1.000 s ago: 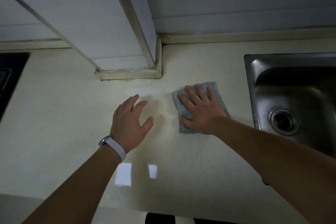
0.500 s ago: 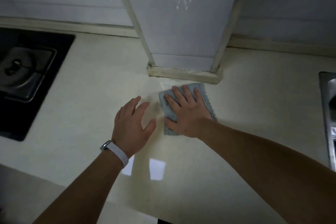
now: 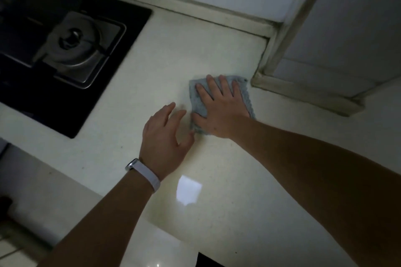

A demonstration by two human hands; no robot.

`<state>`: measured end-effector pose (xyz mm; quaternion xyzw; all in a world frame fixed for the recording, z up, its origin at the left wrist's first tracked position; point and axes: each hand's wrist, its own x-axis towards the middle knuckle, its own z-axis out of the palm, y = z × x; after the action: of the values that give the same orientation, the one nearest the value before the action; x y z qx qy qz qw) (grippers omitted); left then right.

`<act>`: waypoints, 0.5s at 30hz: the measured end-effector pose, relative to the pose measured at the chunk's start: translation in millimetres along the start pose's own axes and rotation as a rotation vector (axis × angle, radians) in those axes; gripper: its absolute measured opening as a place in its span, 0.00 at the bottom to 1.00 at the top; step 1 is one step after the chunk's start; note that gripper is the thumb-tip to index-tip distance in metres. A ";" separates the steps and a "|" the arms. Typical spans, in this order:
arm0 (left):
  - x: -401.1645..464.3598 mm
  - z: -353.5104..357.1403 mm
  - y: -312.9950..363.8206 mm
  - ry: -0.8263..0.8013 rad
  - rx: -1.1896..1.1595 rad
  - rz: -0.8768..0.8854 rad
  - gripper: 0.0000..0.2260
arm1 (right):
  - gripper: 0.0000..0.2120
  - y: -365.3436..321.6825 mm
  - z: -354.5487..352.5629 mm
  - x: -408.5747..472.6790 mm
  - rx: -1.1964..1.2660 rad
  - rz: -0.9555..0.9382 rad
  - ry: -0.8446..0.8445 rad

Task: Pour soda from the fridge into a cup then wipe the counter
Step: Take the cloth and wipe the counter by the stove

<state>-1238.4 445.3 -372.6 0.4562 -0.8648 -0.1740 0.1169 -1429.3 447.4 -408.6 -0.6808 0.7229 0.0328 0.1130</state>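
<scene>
Compared with half a second ago, the black glass stove [image 3: 65, 50] with its round metal burner fills much more of the far left, and the sink has gone from view. The left hand [image 3: 167, 141], a white wristband [image 3: 144, 174] at its wrist, hovers with its grip released, fingers straight over the glossy cream surface [image 3: 227, 201]. Just right of it, the right hand [image 3: 221, 110] presses flat on the grey-blue cloth [image 3: 247, 97], a fuzzy folded rectangle whose long axis runs near to far, now left of the white pillar [image 3: 325, 50] base.
</scene>
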 end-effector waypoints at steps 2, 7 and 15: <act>-3.1 -5.5 -17.0 0.037 -0.018 -0.022 0.23 | 0.41 -19.8 -0.5 17.3 -0.004 -0.029 -0.001; -14.3 -21.8 -58.1 0.112 -0.042 -0.080 0.21 | 0.41 -67.6 -1.9 56.5 -0.020 -0.102 -0.002; -34.6 -42.7 -109.9 0.154 -0.109 -0.197 0.19 | 0.40 -149.2 -0.7 99.7 -0.054 -0.178 -0.007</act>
<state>-1121.5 408.2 -379.9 0.5440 -0.7935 -0.1957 0.1901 -1286.2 339.3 -412.8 -0.7449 0.6581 0.0445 0.0999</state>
